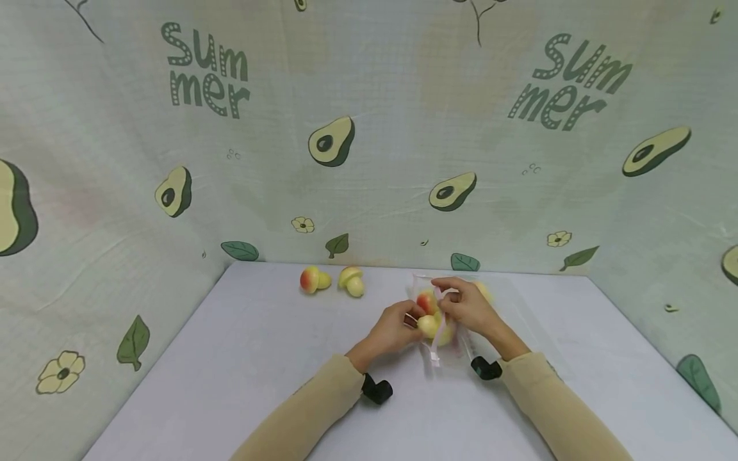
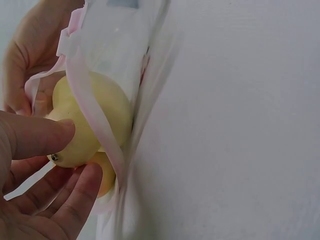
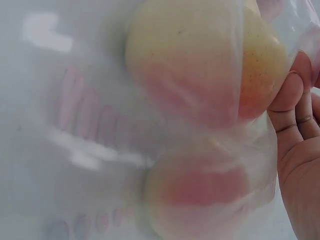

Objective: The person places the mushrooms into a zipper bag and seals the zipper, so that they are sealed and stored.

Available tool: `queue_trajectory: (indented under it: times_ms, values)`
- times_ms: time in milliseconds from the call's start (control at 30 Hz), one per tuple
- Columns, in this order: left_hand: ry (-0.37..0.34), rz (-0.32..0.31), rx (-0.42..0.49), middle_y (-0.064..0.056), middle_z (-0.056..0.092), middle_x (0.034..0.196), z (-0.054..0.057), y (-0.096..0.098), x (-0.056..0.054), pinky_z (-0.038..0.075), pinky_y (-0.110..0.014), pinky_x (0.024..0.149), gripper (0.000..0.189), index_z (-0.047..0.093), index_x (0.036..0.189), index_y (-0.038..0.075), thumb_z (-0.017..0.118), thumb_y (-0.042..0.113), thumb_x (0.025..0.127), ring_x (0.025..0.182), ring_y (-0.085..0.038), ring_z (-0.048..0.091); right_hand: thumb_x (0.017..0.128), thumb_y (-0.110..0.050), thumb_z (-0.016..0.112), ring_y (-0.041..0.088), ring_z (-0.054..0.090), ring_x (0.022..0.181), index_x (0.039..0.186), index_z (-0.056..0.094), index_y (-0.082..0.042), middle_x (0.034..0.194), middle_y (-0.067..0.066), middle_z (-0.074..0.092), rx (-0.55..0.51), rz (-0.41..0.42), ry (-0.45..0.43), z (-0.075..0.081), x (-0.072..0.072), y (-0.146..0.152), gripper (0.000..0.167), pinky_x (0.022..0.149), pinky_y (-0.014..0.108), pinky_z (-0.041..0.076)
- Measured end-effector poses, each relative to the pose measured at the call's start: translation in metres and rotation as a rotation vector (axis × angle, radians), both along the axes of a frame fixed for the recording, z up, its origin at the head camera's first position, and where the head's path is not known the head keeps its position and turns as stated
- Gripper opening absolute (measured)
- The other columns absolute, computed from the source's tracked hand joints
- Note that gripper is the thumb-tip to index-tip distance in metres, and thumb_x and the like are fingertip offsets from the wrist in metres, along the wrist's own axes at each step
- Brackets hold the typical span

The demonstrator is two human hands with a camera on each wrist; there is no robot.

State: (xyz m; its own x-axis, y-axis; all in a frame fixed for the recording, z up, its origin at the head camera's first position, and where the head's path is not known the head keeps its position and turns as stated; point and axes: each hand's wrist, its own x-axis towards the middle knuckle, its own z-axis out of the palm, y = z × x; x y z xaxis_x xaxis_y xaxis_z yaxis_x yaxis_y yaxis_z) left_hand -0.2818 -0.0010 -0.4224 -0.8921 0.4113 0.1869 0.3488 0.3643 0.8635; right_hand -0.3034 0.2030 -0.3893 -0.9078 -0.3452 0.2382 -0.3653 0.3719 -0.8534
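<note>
The work area is backed by a pale cloth printed with avocados, leaves, flowers and the word "summer". A white table extends in front of it.

My left hand pinches a yellow fruit: the thumb bears on its upper side and the fingertips support it from below. The fruit sits at the mouth of a clear bag, right of the table's centre, with the bag's pink closure strip crossing in front of it. A second yellow surface shows directly beneath the held fruit.

My right hand pinches the edge of the bag at the strip, on the far side of the fruit from my left hand. A small pink slider is fitted on the strip. Through the film, the right wrist view shows an upper red-blushed fruit and a lower red-blushed fruit.

Two further units, a red-and-yellow fruit and a yellow-green fruit, lie near each other toward the table's rear edge, left of the bag.
</note>
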Motion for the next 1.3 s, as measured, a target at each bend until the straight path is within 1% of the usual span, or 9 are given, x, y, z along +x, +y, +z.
queue_trajectory:
  times_ms: [100, 267, 467, 633, 833, 967, 1100, 1200, 1300]
  values:
    - [-0.001, 0.005, 0.001, 0.0, 0.062, 0.096, 0.0, 0.002, 0.0, 0.051, -0.02, 0.071, 0.028, 0.061, 0.099, 0.007, 0.071, -0.005, 0.075, 0.085, -0.011, 0.062, 0.085, 0.007, 0.056, 0.008, 0.05, 0.056, 0.13, 0.053, 0.004, 0.115, 0.023, 0.053, 0.008, -0.008, -0.017, 0.001, 0.0, -0.001, 0.045, 0.046, 0.02, 0.04]
    - [-0.037, 0.009, 0.009, 0.0, 0.062, 0.097, -0.001, 0.004, 0.001, 0.051, -0.019, 0.07, 0.028, 0.061, 0.099, 0.007, 0.073, -0.004, 0.076, 0.085, -0.01, 0.062, 0.087, 0.008, 0.055, 0.012, 0.051, 0.056, 0.131, 0.051, 0.004, 0.116, 0.025, 0.053, 0.004, -0.01, -0.051, 0.002, 0.0, -0.002, 0.045, 0.045, 0.021, 0.04]
    - [-0.011, 0.021, 0.009, -0.001, 0.065, 0.097, 0.0, 0.001, 0.002, 0.051, -0.019, 0.07, 0.026, 0.065, 0.101, 0.005, 0.073, -0.002, 0.078, 0.082, -0.01, 0.063, 0.087, 0.008, 0.055, 0.012, 0.05, 0.055, 0.131, 0.051, 0.006, 0.117, 0.025, 0.052, -0.01, -0.002, -0.052, 0.003, 0.001, -0.002, 0.044, 0.045, 0.02, 0.039]
    - [-0.021, 0.04, 0.036, -0.002, 0.066, 0.096, 0.003, 0.0, 0.002, 0.051, -0.02, 0.068, 0.021, 0.065, 0.098, 0.004, 0.072, -0.002, 0.079, 0.079, -0.01, 0.063, 0.087, 0.006, 0.056, 0.01, 0.05, 0.055, 0.131, 0.052, 0.004, 0.115, 0.023, 0.052, -0.02, -0.001, -0.04, 0.003, 0.001, -0.002, 0.044, 0.045, 0.02, 0.039]
    - [-0.002, 0.043, 0.044, -0.001, 0.065, 0.093, 0.002, 0.004, 0.001, 0.051, -0.018, 0.067, 0.019, 0.066, 0.095, 0.004, 0.073, -0.001, 0.079, 0.077, -0.007, 0.061, 0.086, 0.005, 0.057, 0.012, 0.052, 0.056, 0.13, 0.052, 0.004, 0.115, 0.024, 0.052, -0.021, 0.006, -0.028, 0.002, 0.0, 0.0, 0.044, 0.045, 0.02, 0.039]
    - [-0.008, 0.037, 0.054, -0.001, 0.065, 0.093, 0.001, 0.009, -0.001, 0.051, -0.018, 0.066, 0.019, 0.066, 0.095, 0.004, 0.074, -0.001, 0.079, 0.077, -0.006, 0.061, 0.087, 0.005, 0.056, 0.013, 0.053, 0.058, 0.131, 0.051, 0.005, 0.116, 0.023, 0.051, -0.02, 0.005, -0.033, 0.004, 0.001, -0.001, 0.044, 0.044, 0.02, 0.038]
    - [-0.009, 0.038, 0.059, 0.0, 0.065, 0.09, -0.003, 0.011, -0.002, 0.051, -0.018, 0.065, 0.018, 0.067, 0.094, 0.005, 0.074, -0.001, 0.079, 0.076, -0.005, 0.06, 0.088, 0.007, 0.054, 0.017, 0.054, 0.059, 0.131, 0.051, 0.006, 0.116, 0.026, 0.049, -0.008, 0.005, -0.049, 0.021, 0.014, -0.006, 0.043, 0.045, 0.02, 0.038]
    - [-0.005, 0.038, 0.057, 0.0, 0.065, 0.087, -0.003, 0.01, -0.002, 0.05, -0.018, 0.065, 0.015, 0.068, 0.093, 0.005, 0.072, -0.001, 0.08, 0.074, -0.004, 0.059, 0.087, 0.008, 0.054, 0.02, 0.054, 0.059, 0.13, 0.05, 0.007, 0.116, 0.028, 0.049, -0.005, 0.01, -0.055, 0.029, 0.021, -0.009, 0.043, 0.046, 0.02, 0.039]
    - [0.0, 0.046, 0.062, -0.001, 0.065, 0.083, -0.002, 0.008, -0.001, 0.049, -0.018, 0.064, 0.011, 0.068, 0.09, 0.005, 0.071, -0.001, 0.08, 0.072, -0.004, 0.058, 0.087, 0.009, 0.054, 0.019, 0.054, 0.059, 0.131, 0.05, 0.008, 0.115, 0.027, 0.049, -0.018, 0.019, -0.051, 0.018, 0.013, -0.006, 0.043, 0.045, 0.02, 0.039]
